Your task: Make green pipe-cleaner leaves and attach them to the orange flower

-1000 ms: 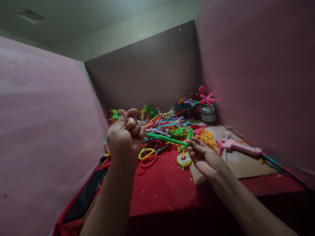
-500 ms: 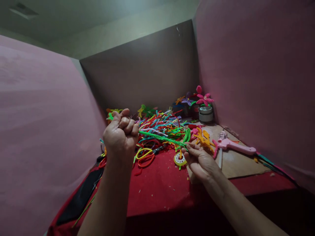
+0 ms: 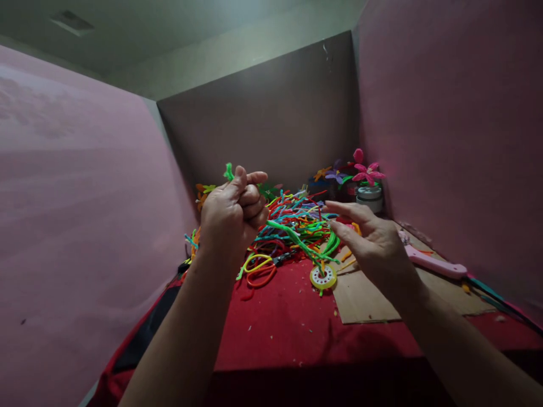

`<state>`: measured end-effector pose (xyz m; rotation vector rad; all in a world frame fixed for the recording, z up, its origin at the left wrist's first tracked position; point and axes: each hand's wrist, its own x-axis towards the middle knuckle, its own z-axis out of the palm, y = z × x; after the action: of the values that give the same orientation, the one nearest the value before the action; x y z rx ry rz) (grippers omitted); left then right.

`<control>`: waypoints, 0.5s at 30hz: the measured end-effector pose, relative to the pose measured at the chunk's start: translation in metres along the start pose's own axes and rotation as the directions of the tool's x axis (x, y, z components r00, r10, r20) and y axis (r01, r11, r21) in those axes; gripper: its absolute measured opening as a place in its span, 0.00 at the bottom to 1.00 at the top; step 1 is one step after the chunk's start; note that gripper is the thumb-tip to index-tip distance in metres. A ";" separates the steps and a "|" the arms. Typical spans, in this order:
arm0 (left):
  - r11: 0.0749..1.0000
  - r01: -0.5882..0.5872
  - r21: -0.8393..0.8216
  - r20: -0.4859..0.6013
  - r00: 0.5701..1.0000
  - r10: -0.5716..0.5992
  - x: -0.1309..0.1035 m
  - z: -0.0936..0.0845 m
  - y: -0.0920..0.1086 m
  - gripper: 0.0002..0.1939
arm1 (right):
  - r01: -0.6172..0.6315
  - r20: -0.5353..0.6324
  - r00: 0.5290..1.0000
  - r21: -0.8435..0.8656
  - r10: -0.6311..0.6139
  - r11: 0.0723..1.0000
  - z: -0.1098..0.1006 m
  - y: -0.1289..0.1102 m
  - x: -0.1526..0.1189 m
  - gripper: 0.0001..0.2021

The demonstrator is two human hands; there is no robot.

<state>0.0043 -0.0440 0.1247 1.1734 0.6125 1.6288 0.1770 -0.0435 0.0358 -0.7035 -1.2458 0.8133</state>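
Note:
My left hand [image 3: 235, 209] is closed round green pipe cleaners [image 3: 292, 234]. One short tip sticks up above its thumb, and the long ends slant down to the right. My right hand [image 3: 367, 237] hangs to the right with thumb and fingers apart, holding nothing. Behind and between the hands lies a heap of many-coloured pipe cleaners [image 3: 292, 209]. Scissors [image 3: 258, 270] with yellow and red handles rest in front of the heap. A yellow tape roll [image 3: 323, 277] sits below the ends of the green strands.
A pink glue gun [image 3: 436, 263] lies on a cardboard sheet [image 3: 369, 302] at the right, partly behind my right hand. Pink pipe-cleaner flowers [image 3: 368, 172] stand in a small pot [image 3: 369, 198] at the back. Pink side walls [image 3: 76, 198] enclose the red cloth [image 3: 271, 333].
My right hand has let go of the green strands' ends and opened. My left hand has risen and moved right, still gripping them. The camera view has shifted slightly.

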 end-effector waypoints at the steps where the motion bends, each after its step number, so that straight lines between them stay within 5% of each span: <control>1: 1.000 0.003 0.011 0.020 1.000 -0.003 0.000 0.001 -0.001 0.14 | -0.018 0.096 0.995 -0.013 0.019 1.000 0.006 -0.007 0.005 0.15; 3: 1.000 0.007 0.028 0.051 0.999 -0.009 -0.001 0.003 -0.003 0.13 | -0.164 0.348 0.927 0.031 0.143 0.986 0.020 -0.014 0.012 0.11; 6: 1.000 0.016 0.024 0.058 0.998 -0.017 0.001 0.005 -0.007 0.13 | -0.281 0.531 0.815 0.009 0.234 0.960 0.033 -0.009 0.013 0.04; 11: 0.999 0.053 -0.004 0.062 0.997 -0.053 0.010 -0.009 -0.025 0.09 | -0.432 0.471 0.809 0.072 0.351 0.899 0.039 0.010 0.009 0.10; 15: 0.953 0.257 0.162 0.244 0.925 -0.291 0.007 -0.031 -0.051 0.10 | -0.472 0.479 0.810 0.190 0.338 0.861 0.040 0.022 0.015 0.08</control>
<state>-0.0023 -0.0143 0.0725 1.3084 0.6804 1.1857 0.1362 -0.0180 0.0336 -0.5622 -1.3337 1.5578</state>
